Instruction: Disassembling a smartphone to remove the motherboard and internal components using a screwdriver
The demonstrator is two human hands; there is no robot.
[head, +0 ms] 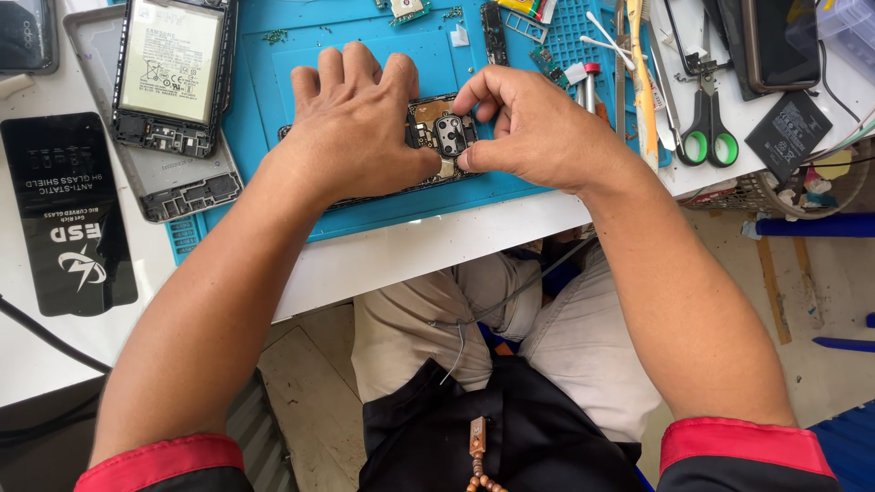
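Blue silicone repair mat [273,82] is the landmark in the head view, spread over a white table [401,251]. Near the mat's front edge lies an opened phone [436,137], back cover off, its camera module [449,135] showing between the two hands. The left hand [355,128] lies palm down on the phone's left part, fingers spread flat, pinning it to the mat and gripping nothing. The right hand [529,128] pinches the camera module between thumb and forefinger, the other fingers curled. Doing this well seems to call for steady downward hold from the left hand and a light, level pinch from the right, so the small part stays square rather than tilted. On the mat's far left corner rests another opened phone with battery [173,73]. Just off the mat's right edge lie green-handled scissors [706,128].
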